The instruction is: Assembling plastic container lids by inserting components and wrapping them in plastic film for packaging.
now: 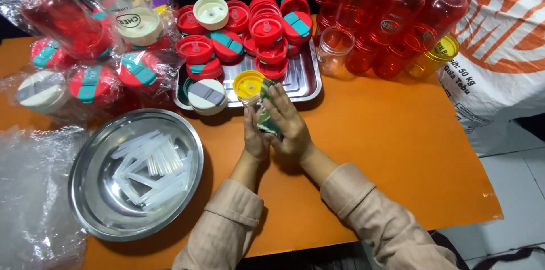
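A yellow lid (248, 84) with a green part (268, 115) under it is held between both hands above the orange table (374, 134), just near of the steel tray (302, 80). The left hand (254, 136) is cupped under and beside it, fingers pressed together against its side. The right hand (288, 122) is laid over the green part, fingers curled and gripping it. Whether the green piece is a flap or a wrapper cannot be told.

Step in hand, as judged: one lid is being fitted or worked on, mid-assembly.

Red lids (267, 29) are piled on the tray; a grey-and-white lid (208, 96) sits at its near left corner. A round steel bowl (85, 190) with clear straws (153, 171) lies near left. Bagged lids (96, 49) are stacked far left, red bottles (392, 20) far right.

Next move, as judged: firm two-hand pressure is called for, the lid kept level.
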